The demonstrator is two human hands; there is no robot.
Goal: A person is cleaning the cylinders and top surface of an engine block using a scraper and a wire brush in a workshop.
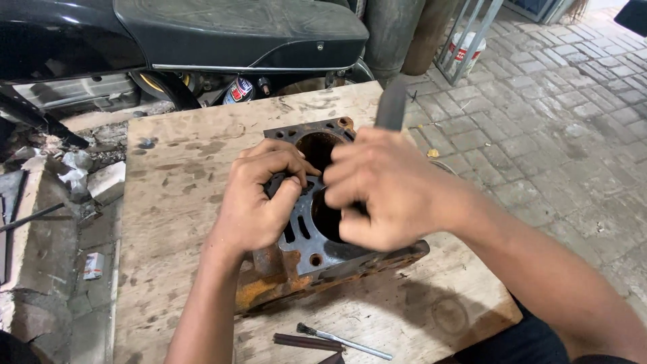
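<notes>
A rusty engine cylinder block (306,253) with two round bores lies on a worn wooden board (175,189). My left hand (259,199) grips the block's top face, fingers curled over its edge near the far bore (317,148). My right hand (384,192) is closed around a dark tool with a grey handle (391,104) that sticks up past the knuckles; its working end is hidden under the hand, at the near bore (323,219).
A small wire brush (344,340) and a dark flat bar (306,342) lie at the board's near edge. A black motorcycle seat (242,30) stands behind the board. Grey paving bricks (559,135) spread to the right, rubble and scraps (74,168) to the left.
</notes>
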